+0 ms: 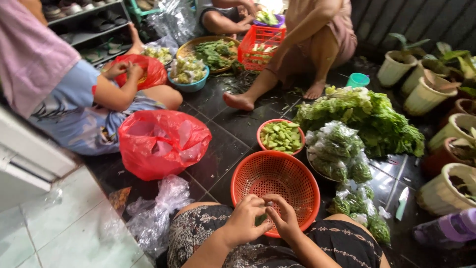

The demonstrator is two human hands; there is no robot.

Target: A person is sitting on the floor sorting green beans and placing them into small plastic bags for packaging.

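My left hand point(246, 218) and my right hand point(283, 218) meet over the near rim of an empty orange mesh basket point(275, 183) on the dark tiled floor. Both pinch a small green piece of vegetable point(261, 219) between their fingertips, above my lap in patterned black cloth. Beyond the basket sits a small orange bowl of cut green pods point(281, 135). To the right lie clear bags stuffed with green leaves point(342, 154).
A red plastic bag point(161, 141) and crumpled clear bags point(156, 211) lie at left. A heap of leafy greens point(364, 114), a knife point(401, 202) and flower pots point(446, 129) are at right. Other people sit at left and ahead among baskets of vegetables point(213, 52).
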